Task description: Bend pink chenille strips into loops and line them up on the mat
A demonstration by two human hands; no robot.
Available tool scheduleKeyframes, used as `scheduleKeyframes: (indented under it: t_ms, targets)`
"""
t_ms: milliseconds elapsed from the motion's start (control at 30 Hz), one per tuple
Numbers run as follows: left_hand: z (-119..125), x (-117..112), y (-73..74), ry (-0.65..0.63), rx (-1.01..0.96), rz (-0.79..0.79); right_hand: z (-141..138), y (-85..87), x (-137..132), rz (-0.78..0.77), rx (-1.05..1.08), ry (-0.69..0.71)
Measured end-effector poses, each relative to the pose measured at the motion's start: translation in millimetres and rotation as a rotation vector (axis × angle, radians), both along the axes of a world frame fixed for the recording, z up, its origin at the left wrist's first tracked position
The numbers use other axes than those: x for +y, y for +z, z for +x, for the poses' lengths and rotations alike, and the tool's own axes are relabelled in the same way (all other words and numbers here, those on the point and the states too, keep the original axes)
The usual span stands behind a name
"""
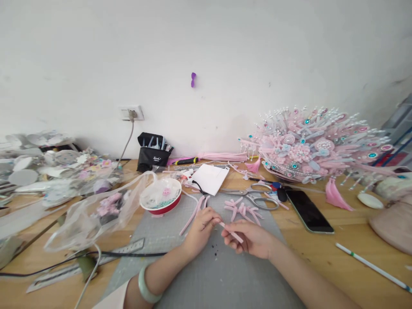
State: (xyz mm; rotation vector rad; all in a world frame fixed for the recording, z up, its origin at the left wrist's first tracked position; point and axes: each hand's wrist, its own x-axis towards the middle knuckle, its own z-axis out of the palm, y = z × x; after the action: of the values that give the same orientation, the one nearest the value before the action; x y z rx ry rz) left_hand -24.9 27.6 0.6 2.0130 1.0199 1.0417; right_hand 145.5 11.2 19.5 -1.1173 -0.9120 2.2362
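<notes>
A short pale pink chenille stem (237, 237) is stretched between both hands above the grey cutting mat (214, 277). My left hand (202, 227) pinches its upper left end between thumb and fingers. Farther along, my right hand (249, 239) grips the same stem, its lower end sticking out below the fingers. Beyond my left hand lie longer pink stems (190, 217). A cluster of short, bent pink stems (242, 209) rests behind my right hand. Steel scissors (257, 198) lie past that cluster, handles to the right.
A red-rimmed bowl (164, 210) of beads stands left, near a clear plastic bag (74, 227) and a metal ruler (128, 247). At right are a phone (309, 210), a white-and-green stick (370, 265) and a large jewelled pink headdress (309, 148). A black cable (138, 254) crosses the mat's left side.
</notes>
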Motion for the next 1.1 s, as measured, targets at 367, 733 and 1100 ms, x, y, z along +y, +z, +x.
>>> scheduleKeyframes:
  t_ms: [367,733,1100]
  targets:
    - [1.6,-2.8,-0.7,0.109,0.046,-0.039,0.2,-3.8,-0.7,0.162,0.109,0.038]
    - [3.5,-17.1,3.6,-0.034,0.118,-0.014,-4.9,-7.9,0.8,0.188,0.045,-0.154]
    - [7.1,-18.6,7.0,0.026,0.183,-0.011,-4.9,-9.8,2.1,0.18,0.003,-0.169]
